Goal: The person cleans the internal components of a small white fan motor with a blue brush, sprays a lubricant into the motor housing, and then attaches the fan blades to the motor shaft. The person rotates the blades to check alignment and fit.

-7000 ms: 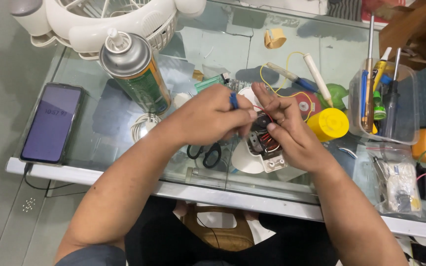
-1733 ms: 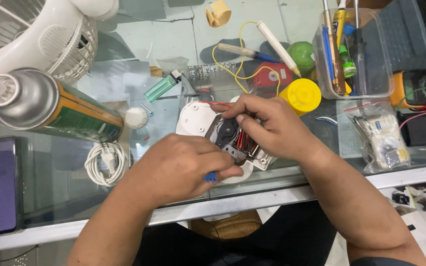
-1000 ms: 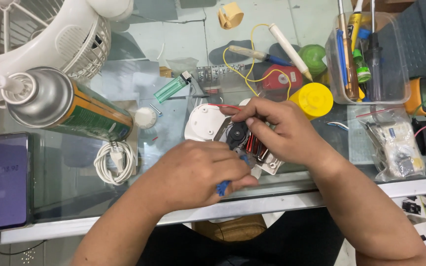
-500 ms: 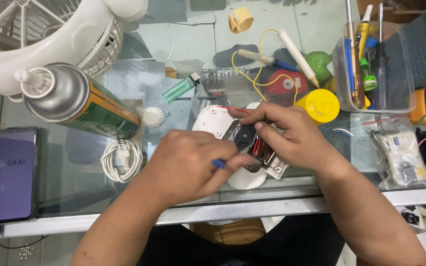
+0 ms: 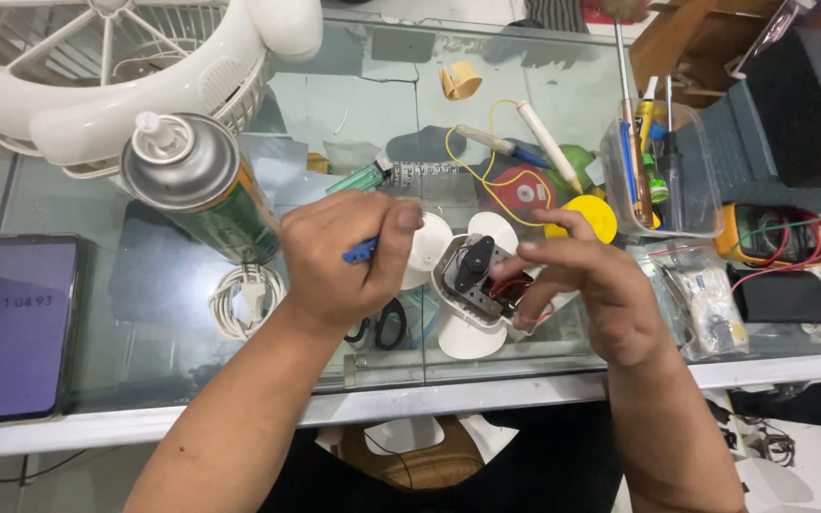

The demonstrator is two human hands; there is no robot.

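My left hand (image 5: 339,258) is closed around a blue-handled tool (image 5: 360,251), only a bit of its handle showing between the fingers. It hovers just left of a small fan motor (image 5: 472,269) with a black cap and red wires, seated in a white housing (image 5: 463,332) on the glass table (image 5: 182,332). My right hand (image 5: 586,285) holds the motor unit from the right, fingers bent over its edge. A pair of black scissors (image 5: 387,326) lies under my left hand.
A spray can (image 5: 203,190) stands at left, a coiled white cable (image 5: 244,296) beside it and a phone (image 5: 13,328) at the far left. A white fan grille (image 5: 116,66) lies top left. A clear tub of pens (image 5: 662,176), yellow cap (image 5: 589,217) and red spool (image 5: 523,190) sit right.
My left hand has lifted off the motor and drawn back to the left with the blue tool. The motor's black top now shows. My view has shifted.
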